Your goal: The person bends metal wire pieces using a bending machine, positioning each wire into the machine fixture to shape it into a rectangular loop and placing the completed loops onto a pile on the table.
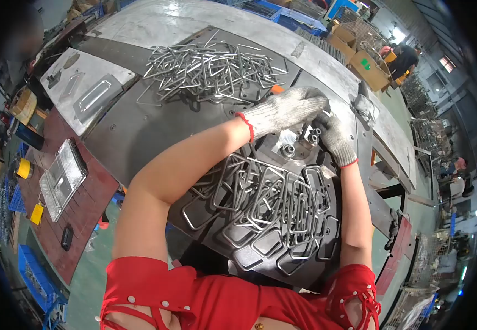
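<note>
My left hand (290, 110), in a whitish knit glove with a red cuff, reaches across above a metal fixture (296, 144). Its fingers are curled closed. Close against it is my right hand (334, 136), gloved alike, with fingers bent over the fixture's right side. A small bright metal end (326, 113) shows between the two hands; what they grip is mostly hidden. Bolts and round fittings (288, 150) stand on the fixture just below the hands. Nearer my body lies a pile of bent metal wire frames (268, 201), rounded rectangles in shape.
Beyond my left forearm is a heap of bent metal rods (208, 71). A grey glove or rag (365, 107) lies right of my hands. At left are a reddish board (65, 192) and a metal mesh tray (62, 179). A person (405, 61) is in the background.
</note>
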`<state>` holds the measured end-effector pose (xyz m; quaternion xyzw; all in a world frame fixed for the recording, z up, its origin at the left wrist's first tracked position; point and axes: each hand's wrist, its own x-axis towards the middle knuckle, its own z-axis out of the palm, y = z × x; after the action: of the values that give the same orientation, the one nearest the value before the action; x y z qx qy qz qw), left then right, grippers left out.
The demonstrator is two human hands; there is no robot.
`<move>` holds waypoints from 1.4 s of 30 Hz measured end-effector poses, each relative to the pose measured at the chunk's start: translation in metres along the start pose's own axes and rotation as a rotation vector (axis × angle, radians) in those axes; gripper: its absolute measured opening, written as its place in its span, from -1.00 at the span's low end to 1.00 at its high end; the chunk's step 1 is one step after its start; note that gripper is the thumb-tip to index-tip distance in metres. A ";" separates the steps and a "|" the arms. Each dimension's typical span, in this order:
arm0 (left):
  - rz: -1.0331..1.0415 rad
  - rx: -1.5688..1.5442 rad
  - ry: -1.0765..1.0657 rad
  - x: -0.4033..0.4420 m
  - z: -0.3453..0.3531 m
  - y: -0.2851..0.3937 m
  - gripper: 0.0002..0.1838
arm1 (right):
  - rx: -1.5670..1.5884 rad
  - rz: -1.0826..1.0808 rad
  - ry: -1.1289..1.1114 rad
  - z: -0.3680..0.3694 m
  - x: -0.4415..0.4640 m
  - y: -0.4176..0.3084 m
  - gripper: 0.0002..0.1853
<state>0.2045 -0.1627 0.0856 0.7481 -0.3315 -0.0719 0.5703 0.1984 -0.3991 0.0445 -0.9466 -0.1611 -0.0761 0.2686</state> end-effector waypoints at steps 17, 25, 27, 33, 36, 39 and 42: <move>-0.036 -0.031 0.030 0.005 0.002 -0.008 -0.40 | -0.011 -0.011 0.008 0.003 0.001 0.006 -0.73; -0.076 -0.046 -0.003 -0.003 -0.003 0.008 -0.43 | 0.071 -0.044 0.021 0.004 0.001 0.007 -0.53; -0.095 -0.085 -0.032 -0.001 -0.004 0.008 -0.43 | 0.060 -0.042 0.013 0.002 0.002 0.006 -0.54; -0.010 -0.074 0.005 0.001 -0.002 -0.001 -0.44 | 0.054 -0.040 0.046 0.001 -0.003 -0.007 -0.59; -0.064 0.025 0.005 -0.009 -0.010 0.014 -0.48 | 0.045 -0.124 0.084 0.004 0.002 0.004 -0.64; -0.069 0.008 -0.020 0.001 -0.011 0.011 -0.51 | 0.035 -0.138 0.091 0.005 0.006 0.008 -0.67; -0.070 0.029 -0.008 -0.002 -0.010 0.006 -0.53 | 0.008 -0.091 0.043 -0.001 0.002 0.005 -0.67</move>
<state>0.2054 -0.1540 0.0941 0.7671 -0.3085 -0.0898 0.5553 0.2022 -0.4030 0.0441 -0.9353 -0.1986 -0.1077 0.2722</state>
